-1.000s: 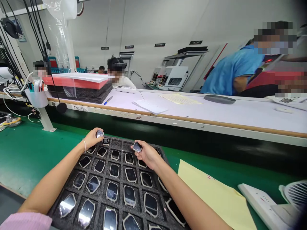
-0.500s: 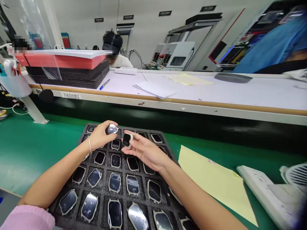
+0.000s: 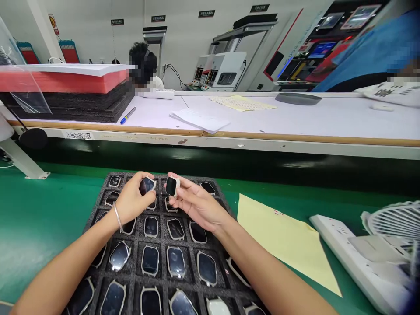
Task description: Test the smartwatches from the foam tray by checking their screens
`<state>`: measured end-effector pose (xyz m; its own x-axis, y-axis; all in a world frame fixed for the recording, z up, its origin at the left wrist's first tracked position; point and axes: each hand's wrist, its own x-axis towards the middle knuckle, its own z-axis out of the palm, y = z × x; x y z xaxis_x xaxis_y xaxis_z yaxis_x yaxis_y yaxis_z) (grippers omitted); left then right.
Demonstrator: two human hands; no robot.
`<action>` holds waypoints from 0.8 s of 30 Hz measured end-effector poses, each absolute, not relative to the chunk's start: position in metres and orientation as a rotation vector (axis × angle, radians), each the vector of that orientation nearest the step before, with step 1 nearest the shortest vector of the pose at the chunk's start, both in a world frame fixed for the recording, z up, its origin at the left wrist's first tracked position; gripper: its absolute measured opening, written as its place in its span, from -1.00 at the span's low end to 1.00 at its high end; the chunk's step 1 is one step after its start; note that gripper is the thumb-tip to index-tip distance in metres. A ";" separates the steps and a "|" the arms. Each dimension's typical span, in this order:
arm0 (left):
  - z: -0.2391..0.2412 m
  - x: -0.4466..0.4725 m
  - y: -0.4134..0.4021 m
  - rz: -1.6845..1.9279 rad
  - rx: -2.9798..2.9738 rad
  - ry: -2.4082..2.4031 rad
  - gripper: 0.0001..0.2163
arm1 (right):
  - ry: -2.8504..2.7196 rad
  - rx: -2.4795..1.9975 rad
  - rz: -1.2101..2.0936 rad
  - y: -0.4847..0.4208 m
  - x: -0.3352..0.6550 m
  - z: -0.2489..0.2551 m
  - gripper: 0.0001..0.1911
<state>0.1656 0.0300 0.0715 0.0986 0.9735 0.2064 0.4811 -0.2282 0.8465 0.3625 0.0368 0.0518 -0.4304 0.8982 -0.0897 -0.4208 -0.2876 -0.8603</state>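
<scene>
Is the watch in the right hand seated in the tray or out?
Out: the right hand holds the watch over the black tray, not lying in a compartment.

Pale grey wall [image 3: 183, 43] with small dark signs [image 3: 206, 13]; white-topped shelf [image 3: 295, 120] above green worktop [image 3: 49, 210].

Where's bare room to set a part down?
Green bench between white post and foam tray; shelf in front of gray dish. Crowded: the tray, holding watches; right of it, yellow sheet, power strip, fan.
</scene>
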 end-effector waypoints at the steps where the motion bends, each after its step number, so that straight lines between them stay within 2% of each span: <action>1: 0.070 0.169 0.028 1.077 1.748 1.410 -0.72 | -1.003 -0.738 1.862 0.037 0.363 0.051 -0.47; 24: 0.045 0.173 0.022 1.169 1.610 1.419 -0.73 | -0.977 -0.619 2.008 0.033 0.362 0.036 -0.49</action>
<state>0.1727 0.0220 0.0450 0.0002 0.9830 0.1837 0.3686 -0.1709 0.9137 0.3615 0.0332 0.0360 -0.5596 0.8250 -0.0790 -0.4469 -0.3807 -0.8095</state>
